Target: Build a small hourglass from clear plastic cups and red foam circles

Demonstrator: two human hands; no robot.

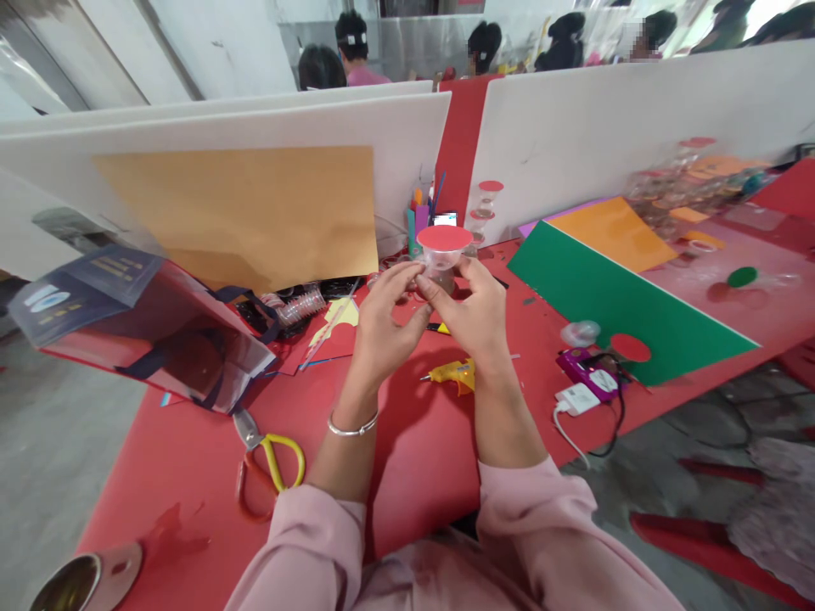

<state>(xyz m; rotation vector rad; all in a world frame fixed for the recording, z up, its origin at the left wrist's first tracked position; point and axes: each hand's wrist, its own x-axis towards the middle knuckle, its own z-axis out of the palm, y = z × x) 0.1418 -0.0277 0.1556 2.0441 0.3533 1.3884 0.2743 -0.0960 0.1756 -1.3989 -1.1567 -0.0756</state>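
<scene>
Both of my hands hold up a small clear plastic cup [441, 265] above the red table [191, 475]. A round red paper disc [444, 238] sits on top of the cup. My left hand [382, 318] pinches the cup's left side with its fingers closed. My right hand [474, 310] grips the cup's right side, fingers curled round it. A yellow glue gun [453, 373] lies on the table just below my hands.
Yellow-handled scissors [271, 454] lie at the front left. A dark paper bag [137, 327] lies on its side at the left. Green [617, 297] and orange [615, 231] sheets, a phone with charger [589, 378] and stacked cups [681, 182] are at the right. White dividers stand behind; other people sit beyond.
</scene>
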